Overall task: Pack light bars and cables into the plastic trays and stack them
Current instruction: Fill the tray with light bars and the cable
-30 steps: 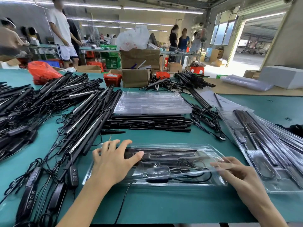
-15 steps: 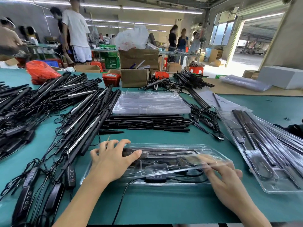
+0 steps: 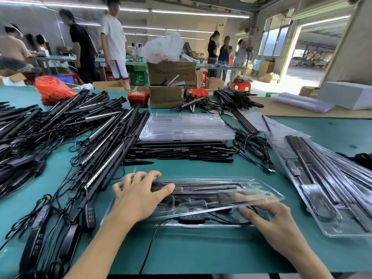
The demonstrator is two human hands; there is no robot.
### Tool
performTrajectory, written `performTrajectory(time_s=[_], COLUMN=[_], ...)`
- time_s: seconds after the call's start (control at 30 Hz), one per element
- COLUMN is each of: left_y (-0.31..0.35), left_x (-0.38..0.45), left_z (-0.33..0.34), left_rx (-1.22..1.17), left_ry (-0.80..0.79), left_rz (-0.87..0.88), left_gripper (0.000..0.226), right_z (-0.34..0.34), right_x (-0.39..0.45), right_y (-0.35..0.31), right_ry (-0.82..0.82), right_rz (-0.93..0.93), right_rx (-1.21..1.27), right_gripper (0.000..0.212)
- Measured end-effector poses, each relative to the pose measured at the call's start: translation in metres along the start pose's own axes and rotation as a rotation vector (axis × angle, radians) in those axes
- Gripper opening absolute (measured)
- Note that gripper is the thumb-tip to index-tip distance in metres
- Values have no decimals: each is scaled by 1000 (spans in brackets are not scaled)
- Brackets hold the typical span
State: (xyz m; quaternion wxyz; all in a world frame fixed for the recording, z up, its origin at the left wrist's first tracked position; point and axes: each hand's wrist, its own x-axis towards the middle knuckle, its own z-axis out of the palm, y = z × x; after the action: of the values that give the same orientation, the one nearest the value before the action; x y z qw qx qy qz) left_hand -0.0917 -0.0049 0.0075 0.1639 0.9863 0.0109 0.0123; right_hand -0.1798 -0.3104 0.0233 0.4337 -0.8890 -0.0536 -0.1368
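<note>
2 hands are on the clear clamshell tray (image 3: 203, 198) at the near edge of the worktop (image 3: 201, 250), and the change over the last second is all on my right side. My left hand (image 3: 138, 196) has stayed where it was, fingers spread and fairly straight, palm pressing flat on the tray's left end with the thumb stretched across the lid; it curls round nothing. My right hand (image 3: 275, 222) has slid from beyond the tray's right end in toward its near right corner, and its fingers now reach under the lifted clear lid (image 3: 241, 200), seen blurred through the plastic. I cannot tell whether those fingers are pinching the black cable (image 3: 221, 219) there or only pushing it.

Inside the tray the light bars (image 3: 201, 187) lie along the far slots, and the inline controller (image 3: 192, 218) sits at the near edge with its lead trailing out toward me. I judge that packing this tray is nearly done: the cable still needs tucking in before the lid can snap shut.

Further right, packed trays (image 3: 326, 190) lie stacked toward the right edge of the worktop, where I expect this one belongs. Empty trays (image 3: 187, 125) wait at the middle, behind loose bars (image 3: 181, 151).
</note>
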Motion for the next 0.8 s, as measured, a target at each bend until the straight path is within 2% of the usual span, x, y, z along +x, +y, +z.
performTrajectory(time_s=[0.17,0.3,0.37,0.43,0.5,0.67,0.8], left_y=[0,-1,0,0,-1,-1,0], left_x=[0,0,0,0,0,-1,-1], left_z=[0,1,1,2,2,2,1], left_rx=[0,5,15,24,23,23,21], left_ry=[1,4,12,17,21,28,20], left_rz=[2,4,1,0,2,-3,-4], left_gripper=[75,75,73,72,73,74,73], right_z=[1,1,1,3,7,11,13], right_x=[0,-2,-5,-6,-6,-5,-4], right_y=[11,10,9,6,9,9,10], right_ry=[9,6,-21,-22,11,34,30], right_rz=[-28,-54,-84,-54,-39,-18,31], right_rx=[33,-34,-53,-97,-144,-201,-213], right_gripper=[45,56,42,7,18,7,15])
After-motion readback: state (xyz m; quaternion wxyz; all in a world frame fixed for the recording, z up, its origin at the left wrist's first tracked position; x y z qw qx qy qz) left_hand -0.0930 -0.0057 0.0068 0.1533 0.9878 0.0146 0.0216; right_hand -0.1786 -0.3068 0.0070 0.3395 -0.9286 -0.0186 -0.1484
